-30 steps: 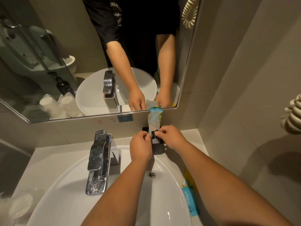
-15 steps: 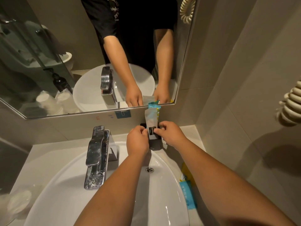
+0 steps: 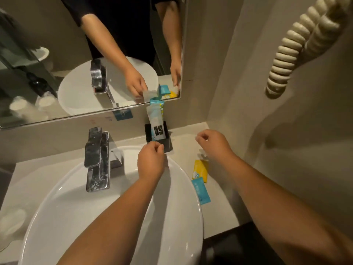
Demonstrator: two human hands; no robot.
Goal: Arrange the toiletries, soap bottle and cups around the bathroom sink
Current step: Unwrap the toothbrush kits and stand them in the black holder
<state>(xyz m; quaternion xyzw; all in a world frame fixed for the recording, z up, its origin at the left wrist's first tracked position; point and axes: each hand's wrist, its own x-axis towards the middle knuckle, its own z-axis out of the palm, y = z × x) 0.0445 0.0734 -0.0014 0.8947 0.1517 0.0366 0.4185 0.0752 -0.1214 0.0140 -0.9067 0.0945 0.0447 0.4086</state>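
A tall blue and white sachet (image 3: 155,121) stands upright in a small black holder (image 3: 165,143) against the back wall behind the white sink (image 3: 80,207). My left hand (image 3: 151,160) hovers just in front of the holder, fingers curled, holding nothing. My right hand (image 3: 214,145) is off to the right over the counter, also curled and empty. A yellow sachet (image 3: 200,170) and a blue sachet (image 3: 200,191) lie flat on the counter right of the sink. Paper cups and a dark soap bottle show only as reflections in the mirror (image 3: 57,54).
A chrome faucet (image 3: 97,159) stands at the sink's back left. A coiled cord (image 3: 298,43) hangs on the right wall. The beige counter (image 3: 187,146) ends at the wall on the right. Blurred clear wrapping (image 3: 11,224) sits at the counter's left edge.
Both hands let go of the tall sachet, which now stands alone in the holder. My right hand moved right, away from it; my left hand drew back a little.
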